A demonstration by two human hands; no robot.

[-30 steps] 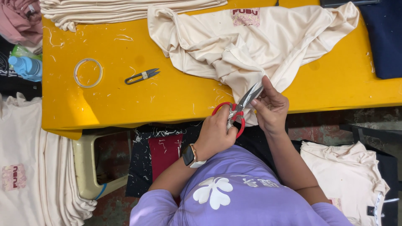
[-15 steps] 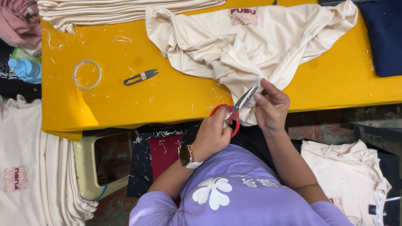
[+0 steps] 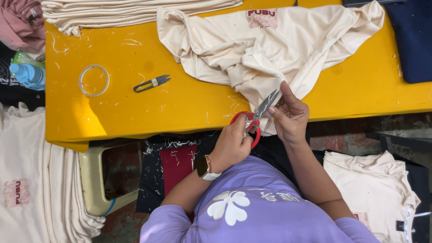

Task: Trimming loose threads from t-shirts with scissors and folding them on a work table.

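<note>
Yellow tabletop (image 3: 135, 117), thread bits everywhere. Your left hand (image 3: 231, 144) grips the red scissors (image 3: 252, 121) at the near edge; your right hand (image 3: 290, 117) pinches the cream shirt (image 3: 252, 58) (blades barely parted). Trimming step, I'd say; next wants a steady snip.

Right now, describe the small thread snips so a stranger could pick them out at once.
Start at the yellow table. Left of the crumpled cream shirt and right of the clear tape ring lie the thread snips, untouched. They are small, dark grey and handle-less, unlike the red-handled scissors in the left hand.
</note>
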